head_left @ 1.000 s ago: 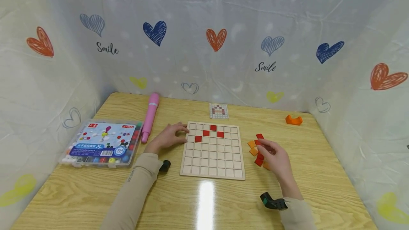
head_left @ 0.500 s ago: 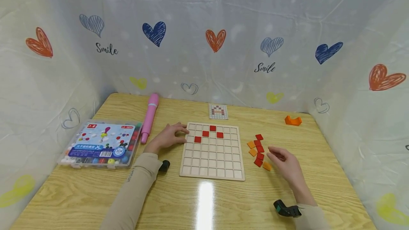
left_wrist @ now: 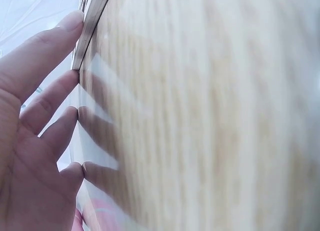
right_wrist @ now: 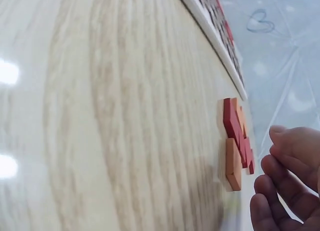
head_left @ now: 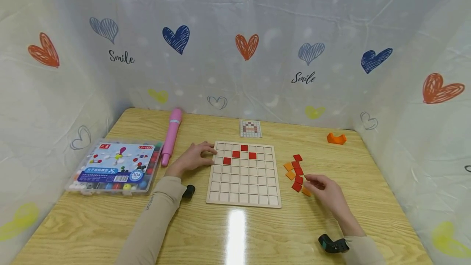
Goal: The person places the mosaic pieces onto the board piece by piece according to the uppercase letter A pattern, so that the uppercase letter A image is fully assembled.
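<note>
The wooden grid board (head_left: pixel 244 199) lies mid-table with several red tiles (head_left: pixel 227 161) in its upper cells. My left hand (head_left: pixel 193 158) is at the board's upper left edge; in the left wrist view the thumb and index fingertip of that hand (left_wrist: pixel 42 116) touch the board's side (left_wrist: pixel 92 23), other fingertips resting on the table. Right of the board is a loose group of red tiles (head_left: pixel 298 171) and orange tiles (head_left: pixel 288 167). Beside its lower right side hovers my right hand (head_left: pixel 327 193), fingers loosely bent, nothing visible between them. The right wrist view shows this hand (right_wrist: pixel 290 181) apart from an orange tile (right_wrist: pixel 233 165).
A patterned card (head_left: pixel 250 129) lies behind the board. To the left are a pink tube-shaped object (head_left: pixel 171 137) and a clear box of coloured pieces (head_left: pixel 115 167). An orange curved piece (head_left: pixel 336 138) sits at the back right. Printed sheeting (head_left: pixel 272 52) surrounds the table.
My right hand has drawn back from above the tiles to their lower right, then shifted slightly left, partly covering the lowest orange tile. The left hand stays at the board edge.
</note>
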A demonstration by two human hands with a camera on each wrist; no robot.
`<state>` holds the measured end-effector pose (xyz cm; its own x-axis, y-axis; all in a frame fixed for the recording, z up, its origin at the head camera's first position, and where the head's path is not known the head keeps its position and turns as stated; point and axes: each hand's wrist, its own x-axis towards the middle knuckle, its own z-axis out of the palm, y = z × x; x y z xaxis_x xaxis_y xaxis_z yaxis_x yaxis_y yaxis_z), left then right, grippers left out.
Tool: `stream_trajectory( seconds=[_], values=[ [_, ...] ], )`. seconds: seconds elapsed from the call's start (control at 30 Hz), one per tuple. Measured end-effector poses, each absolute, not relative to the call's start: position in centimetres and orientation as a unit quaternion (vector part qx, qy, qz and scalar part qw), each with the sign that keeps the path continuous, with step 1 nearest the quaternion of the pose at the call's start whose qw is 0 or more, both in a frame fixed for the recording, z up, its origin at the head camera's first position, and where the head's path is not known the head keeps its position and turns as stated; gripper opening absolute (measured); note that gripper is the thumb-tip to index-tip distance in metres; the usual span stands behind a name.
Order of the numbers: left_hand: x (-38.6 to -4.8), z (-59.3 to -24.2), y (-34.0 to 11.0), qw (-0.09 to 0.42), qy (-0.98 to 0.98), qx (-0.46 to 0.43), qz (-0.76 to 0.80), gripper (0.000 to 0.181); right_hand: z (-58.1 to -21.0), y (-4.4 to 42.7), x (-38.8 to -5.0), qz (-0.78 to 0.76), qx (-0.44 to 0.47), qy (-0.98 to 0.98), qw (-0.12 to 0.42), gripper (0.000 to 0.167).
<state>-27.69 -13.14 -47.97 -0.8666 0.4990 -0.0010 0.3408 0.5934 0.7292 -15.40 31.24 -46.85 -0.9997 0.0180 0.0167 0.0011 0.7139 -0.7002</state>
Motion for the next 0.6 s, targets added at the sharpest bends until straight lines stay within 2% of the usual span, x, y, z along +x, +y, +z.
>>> stream_trajectory(
  seconds=[0.33, 0.6],
  values=[
    [-27.55, -47.77, -13.13, 0.101, 0.889, 0.237, 0.378, 0.036, -47.39, 30.87, -15.71, 0.344, 0.023, -0.939, -0.007, 0.029],
    [-27.64, -47.81, -13.12, 0.104, 0.888, 0.238, 0.378, 0.037, -47.48, 30.68, -15.95, 0.341, 0.039, -0.939, -0.001, 0.036]
  ],
)
